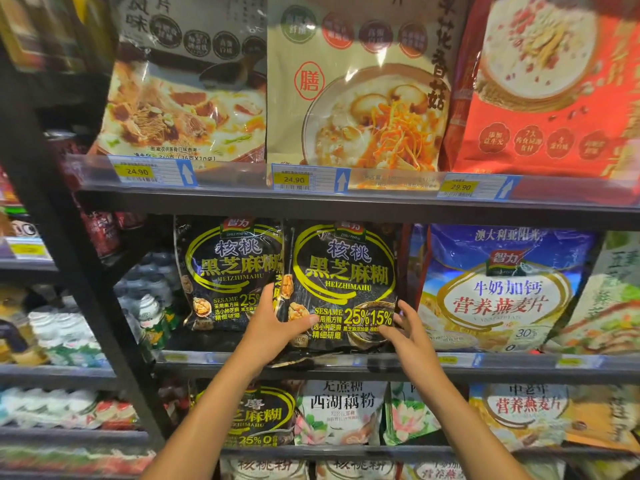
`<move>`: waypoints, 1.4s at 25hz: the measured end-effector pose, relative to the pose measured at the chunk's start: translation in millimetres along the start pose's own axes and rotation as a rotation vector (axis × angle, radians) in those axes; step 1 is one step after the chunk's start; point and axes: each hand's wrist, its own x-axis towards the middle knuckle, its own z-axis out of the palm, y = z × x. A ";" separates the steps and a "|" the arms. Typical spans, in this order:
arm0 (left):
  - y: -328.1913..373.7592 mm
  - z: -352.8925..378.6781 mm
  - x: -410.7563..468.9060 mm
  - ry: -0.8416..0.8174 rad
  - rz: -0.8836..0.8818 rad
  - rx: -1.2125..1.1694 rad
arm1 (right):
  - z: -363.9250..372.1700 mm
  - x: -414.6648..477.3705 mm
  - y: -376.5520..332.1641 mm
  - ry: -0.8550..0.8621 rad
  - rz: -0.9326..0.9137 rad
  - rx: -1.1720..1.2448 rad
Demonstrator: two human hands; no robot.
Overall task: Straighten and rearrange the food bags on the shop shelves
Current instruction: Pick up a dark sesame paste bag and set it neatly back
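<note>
Two black sesame-paste bags with yellow lettering stand side by side on the middle shelf: a left black bag (225, 271) and a right black bag (346, 282). My left hand (273, 323) grips the right bag's lower left edge, fingers behind it and thumb across its front. At that bag's lower right corner my right hand (408, 327) has its fingers spread against the front. The right bag's bottom hangs over the shelf lip (450, 362).
A blue oat bag (498, 289) stands right of the black bags. Above are three large porridge bags behind price tags (294, 180). Below sit more sesame, lotus-powder and oat bags. A black upright post (69, 237) divides off a left bay holding cans and packs.
</note>
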 end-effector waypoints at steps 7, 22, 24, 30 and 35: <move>-2.0 -7.5 -32.8 0.010 -0.033 -0.306 | -21.6 -30.5 -12.1 0.087 -0.122 -0.071; -22.5 11.3 -185.2 -0.077 -0.120 -0.480 | -41.3 -98.1 -9.4 -0.282 0.154 0.219; -23.0 10.1 -202.4 -0.016 -0.135 -0.428 | -36.4 -108.4 -8.2 -0.298 0.103 0.128; -23.7 -4.8 -226.7 0.150 -0.141 -0.213 | -12.4 -124.1 -8.4 -0.315 0.064 0.093; -28.0 -27.2 -213.5 0.278 -0.104 -0.146 | 19.6 -110.8 -13.1 -0.307 0.068 0.081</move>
